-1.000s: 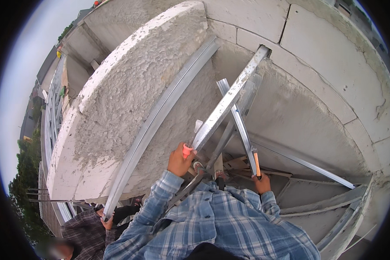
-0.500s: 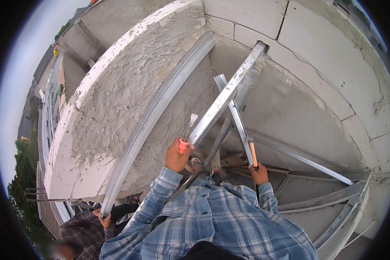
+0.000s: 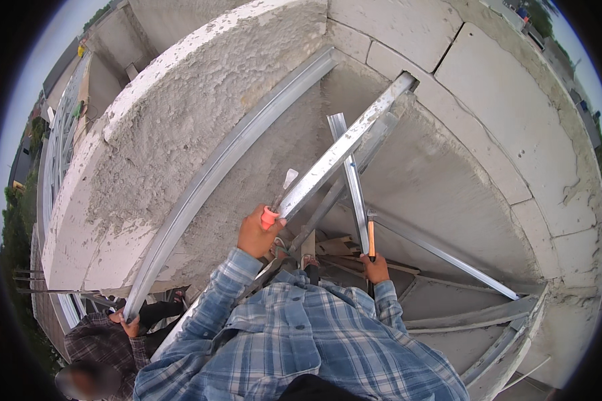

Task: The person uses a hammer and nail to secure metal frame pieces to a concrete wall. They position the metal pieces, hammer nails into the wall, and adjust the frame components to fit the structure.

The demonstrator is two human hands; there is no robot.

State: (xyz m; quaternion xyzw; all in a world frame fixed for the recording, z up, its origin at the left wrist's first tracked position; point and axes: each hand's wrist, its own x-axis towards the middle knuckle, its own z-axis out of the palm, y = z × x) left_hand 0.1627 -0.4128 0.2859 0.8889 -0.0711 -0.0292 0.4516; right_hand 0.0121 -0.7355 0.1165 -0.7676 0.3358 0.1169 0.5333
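Note:
My left hand point(image 3: 253, 231) is closed around the orange handle point(image 3: 269, 218) of a tool with a thin shaft and a flat pale blade point(image 3: 289, 179). It rests at the near end of a mortar-spotted metal beam point(image 3: 348, 147), whose far end sits in a wall notch. My right hand point(image 3: 376, 268) grips a hammer point(image 3: 371, 237), its wooden handle pointing up and away. Alongside the hammer, the lower end of a thin metal channel point(image 3: 355, 194) meets the same hand; whether my fingers hold it too I cannot tell. This channel passes under the beam.
At lower left a co-worker's hands point(image 3: 131, 323) hold the end of a long metal channel point(image 3: 227, 157) along the rough plastered wall point(image 3: 174, 127). Pale blocks point(image 3: 502, 113) form the far wall. Another metal strip point(image 3: 448, 257) slants at right. Boards point(image 3: 338, 246) lie below, near sandalled feet.
The whole view has shifted, so most things sit a little further left. The co-worker's second hand now shows on the long channel. Both my hands keep their grips.

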